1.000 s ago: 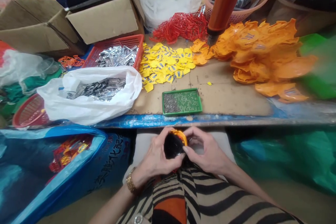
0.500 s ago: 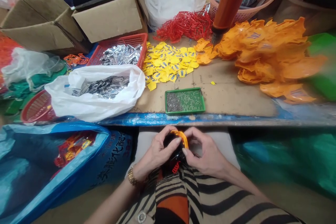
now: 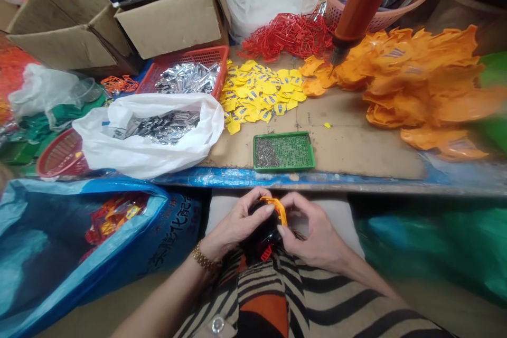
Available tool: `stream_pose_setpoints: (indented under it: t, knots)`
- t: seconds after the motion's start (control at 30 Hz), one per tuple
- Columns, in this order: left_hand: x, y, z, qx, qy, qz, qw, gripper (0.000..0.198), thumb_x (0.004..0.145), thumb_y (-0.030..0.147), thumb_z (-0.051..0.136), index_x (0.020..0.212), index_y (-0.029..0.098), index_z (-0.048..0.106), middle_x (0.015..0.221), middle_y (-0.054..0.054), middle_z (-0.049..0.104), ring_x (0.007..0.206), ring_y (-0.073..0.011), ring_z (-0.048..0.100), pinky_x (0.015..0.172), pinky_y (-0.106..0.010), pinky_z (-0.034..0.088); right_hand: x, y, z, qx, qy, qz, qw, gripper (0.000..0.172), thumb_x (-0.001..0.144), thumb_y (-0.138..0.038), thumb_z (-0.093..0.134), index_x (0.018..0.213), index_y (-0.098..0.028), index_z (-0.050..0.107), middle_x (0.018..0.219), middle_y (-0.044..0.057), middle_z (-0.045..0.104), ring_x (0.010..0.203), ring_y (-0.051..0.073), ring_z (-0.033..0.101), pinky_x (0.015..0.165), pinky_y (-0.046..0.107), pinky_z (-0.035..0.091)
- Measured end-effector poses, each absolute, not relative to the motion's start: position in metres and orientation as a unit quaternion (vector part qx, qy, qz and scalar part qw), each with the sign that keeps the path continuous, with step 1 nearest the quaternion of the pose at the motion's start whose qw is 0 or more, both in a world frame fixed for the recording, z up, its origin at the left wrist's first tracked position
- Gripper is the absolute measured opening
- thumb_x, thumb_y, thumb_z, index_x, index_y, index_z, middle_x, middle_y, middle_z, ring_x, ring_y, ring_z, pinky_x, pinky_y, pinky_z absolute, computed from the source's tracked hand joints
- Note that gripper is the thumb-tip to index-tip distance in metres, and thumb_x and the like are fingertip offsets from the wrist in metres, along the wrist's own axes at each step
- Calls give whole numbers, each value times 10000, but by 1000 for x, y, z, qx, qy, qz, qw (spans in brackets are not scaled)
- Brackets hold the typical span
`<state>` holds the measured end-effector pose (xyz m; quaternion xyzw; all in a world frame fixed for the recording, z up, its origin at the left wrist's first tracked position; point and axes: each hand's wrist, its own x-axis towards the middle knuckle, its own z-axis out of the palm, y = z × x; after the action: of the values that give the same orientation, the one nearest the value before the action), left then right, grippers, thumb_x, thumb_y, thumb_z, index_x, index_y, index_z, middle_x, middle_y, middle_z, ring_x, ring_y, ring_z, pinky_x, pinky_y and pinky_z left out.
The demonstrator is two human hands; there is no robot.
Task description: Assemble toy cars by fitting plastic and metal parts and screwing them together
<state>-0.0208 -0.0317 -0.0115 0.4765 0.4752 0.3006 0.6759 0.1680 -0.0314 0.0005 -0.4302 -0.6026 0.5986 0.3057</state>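
Low over my lap, just below the bench edge, my left hand (image 3: pixel 246 224) is closed on a glossy black plastic part (image 3: pixel 259 243) with a small red marking. Its thumb presses the end of a curved orange plastic piece (image 3: pixel 281 210) that lies along the black part. At the other side, my right hand (image 3: pixel 311 229) pinches the orange piece between thumb and fingers. Whether the two parts are joined I cannot tell, since fingers hide much of them. Ahead on the bench stands a green tray (image 3: pixel 312 150) of tiny metal screws.
Yellow pieces (image 3: pixel 257 90), orange pieces (image 3: pixel 420 84) and red pieces (image 3: pixel 285 37) lie in heaps. An orange-red screwdriver (image 3: pixel 362 5) hangs above. Silvery parts fill a red basket (image 3: pixel 225 68) and a white bag (image 3: pixel 106 153). A blue sack (image 3: pixel 170 232) stands at left.
The whole view has shifted slightly, so the bench sits a little further right. Both hands keep nearly the same hold on the black part and orange piece.
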Motion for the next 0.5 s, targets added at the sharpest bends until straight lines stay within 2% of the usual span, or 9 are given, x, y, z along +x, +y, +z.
stream_pose_setpoints:
  t: [0.23,0.37,0.43,0.5]
  knots:
    - [-21,-30,-14,444,467,308,700,227,904,413,643,931,189,669,879,-6,623,825,-153,549,785,-268,436,168,-33,3,-438,-606,588,309,166,740,-172,603,903,-175,568,857,46,664,794,180,674,755,310,603]
    - [-22,-30,-22,348,453,367,734,223,828,381,736,891,176,675,805,0,625,720,-127,561,707,-249,456,166,-33,4,-417,-609,588,332,223,779,-194,625,997,-178,583,899,51,690,814,173,688,744,286,612]
    - [-21,-32,-26,311,444,392,744,329,810,501,710,883,191,629,700,16,586,617,-130,552,628,-266,468,166,-34,4,-404,-609,578,362,277,797,-192,628,1069,-181,577,900,47,684,798,161,688,740,275,617]
    - [-19,-38,-30,304,444,395,744,468,821,673,575,917,215,589,632,23,550,570,-165,571,571,-304,487,165,-34,3,-398,-611,563,388,290,805,-177,622,1090,-188,567,888,40,669,781,150,685,734,259,618]
